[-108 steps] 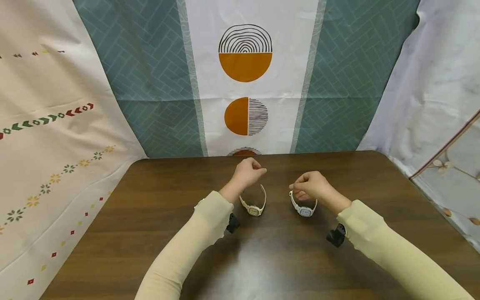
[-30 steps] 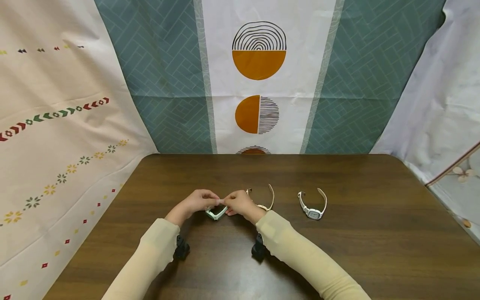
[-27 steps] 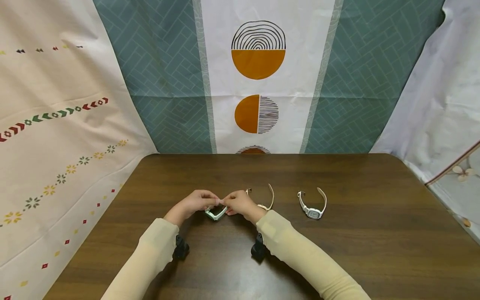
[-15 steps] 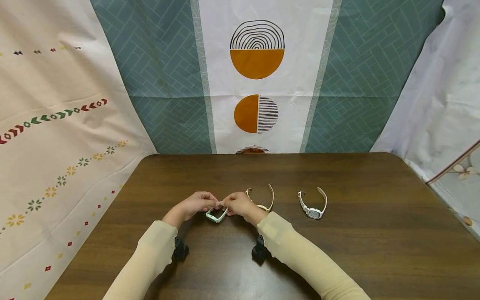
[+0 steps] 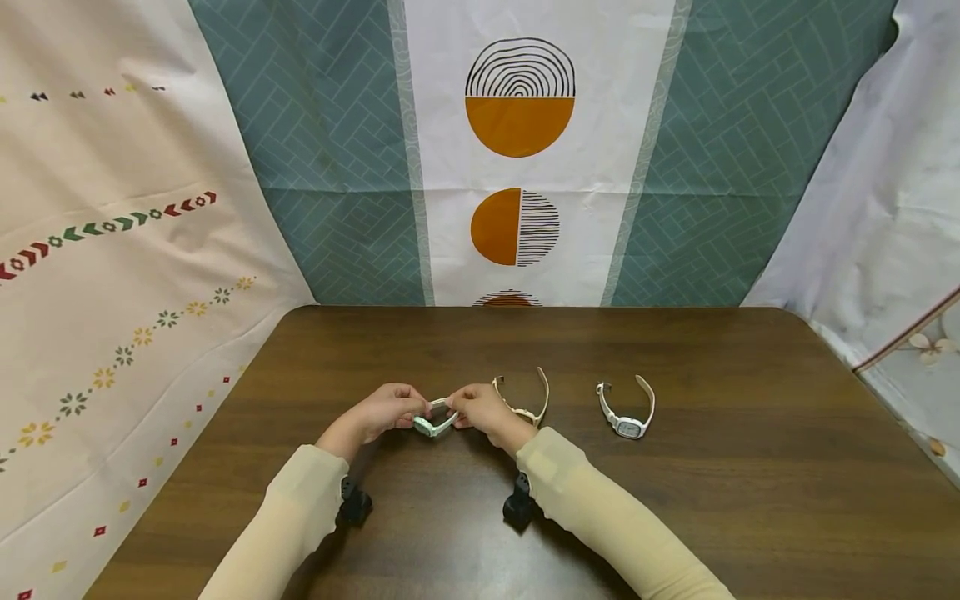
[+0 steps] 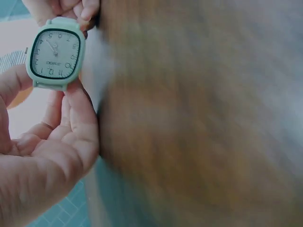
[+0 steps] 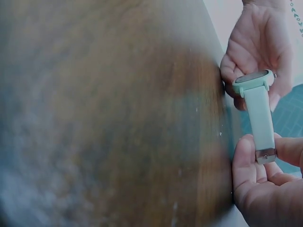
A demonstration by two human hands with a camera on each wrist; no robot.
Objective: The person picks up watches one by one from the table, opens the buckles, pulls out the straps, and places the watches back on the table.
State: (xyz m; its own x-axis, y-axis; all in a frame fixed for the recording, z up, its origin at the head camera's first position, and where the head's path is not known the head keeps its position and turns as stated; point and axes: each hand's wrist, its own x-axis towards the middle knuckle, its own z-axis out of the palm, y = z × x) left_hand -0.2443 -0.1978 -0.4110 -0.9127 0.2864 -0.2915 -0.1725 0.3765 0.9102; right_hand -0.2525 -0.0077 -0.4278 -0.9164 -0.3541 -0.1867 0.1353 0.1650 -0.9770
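Observation:
Between both hands is a mint-green wristwatch (image 5: 431,428), its strap curving up from the case. My left hand (image 5: 386,410) holds it by the case; the left wrist view shows the square dial (image 6: 56,53) facing the camera, thumb and fingers at its edge. My right hand (image 5: 483,410) pinches the strap's metal buckle end (image 7: 265,156), as the right wrist view shows. Just behind the right hand lies a cream wristwatch (image 5: 543,392), partly hidden by that hand. Further right lies a white wristwatch (image 5: 628,427) with its strap undone. The mint strap's other end is hidden.
All this is on a dark brown wooden table (image 5: 712,500). Patterned cloth curtains (image 5: 345,167) hang behind it and along both sides. A black wrist camera (image 5: 354,503) sits under the left cuff, another (image 5: 519,503) under the right.
Earlier the hands were over the cream and white watches; they have since moved left to the mint-green one. In the last second the hands drew slightly apart, and the watch tilted.

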